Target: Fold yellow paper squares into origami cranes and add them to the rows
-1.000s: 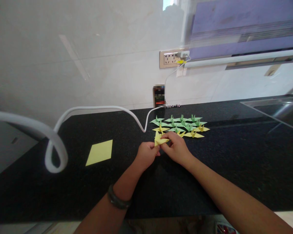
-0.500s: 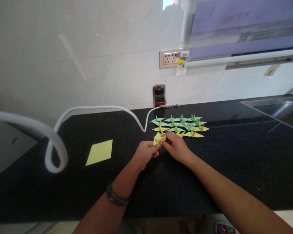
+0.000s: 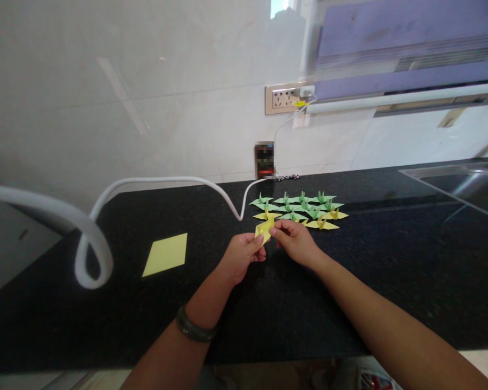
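Through the head camera, I have both bare hands at the same small piece of work: a folded yellow paper, held up over the black countertop, just in front of the paper birds. The left hand has it clamped at its lower part, thumb laid across the near face and the other fingers curled underneath, so I read that grip as closed on the paper. The right hand keeps a narrow pinch, thumb and forefinger drawn together at the paper's right edge; how firmly they press, I cannot tell. Directly beyond the hands I see rows of green birds and yellow birds, 1 of the yellow ones partly hidden behind the right hand. Well apart, off to the left, 1 flat yellow sheet lies on the countertop. A dark bangle circles the left wrist.
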